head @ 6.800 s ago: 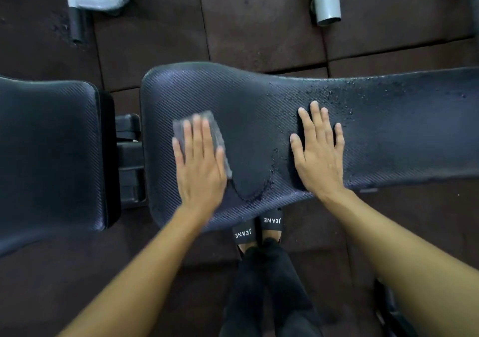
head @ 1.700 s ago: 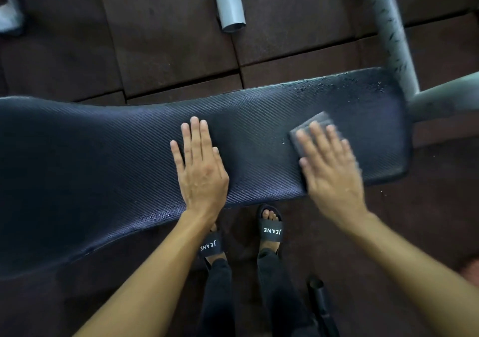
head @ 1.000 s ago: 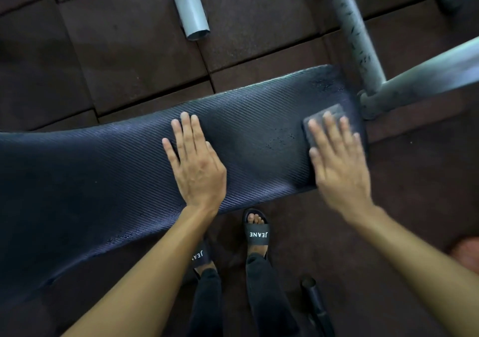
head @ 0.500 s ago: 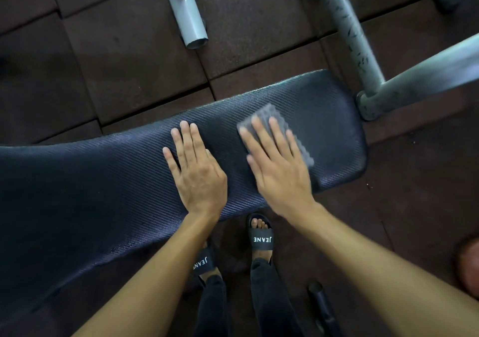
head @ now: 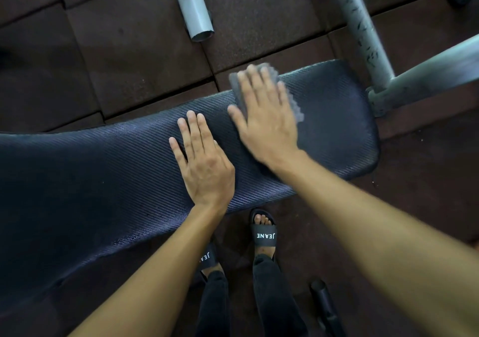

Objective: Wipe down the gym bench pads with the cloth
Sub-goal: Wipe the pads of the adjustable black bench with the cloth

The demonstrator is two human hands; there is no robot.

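A long dark textured bench pad (head: 103, 176) runs from the left edge to the right of the view. My left hand (head: 204, 165) lies flat on its middle, fingers apart, holding nothing. My right hand (head: 267, 118) presses a grey cloth (head: 293, 98) flat against the pad's far edge, just right of the left hand. The cloth shows past the fingertips and along the hand's right side; the rest is under the palm. The right hand is motion-blurred.
Grey metal frame tubes (head: 363, 30) stand beyond the pad's right end, with another tube end (head: 194, 12) at the top centre. Dark rubber floor tiles (head: 129, 51) lie all around. My feet in black slides (head: 264, 235) stand below the pad, next to a black handle (head: 324, 305).
My right hand has slid the cloth from the pad's right end leftward, then away from me to the far edge. The left hand has stayed flat in place.
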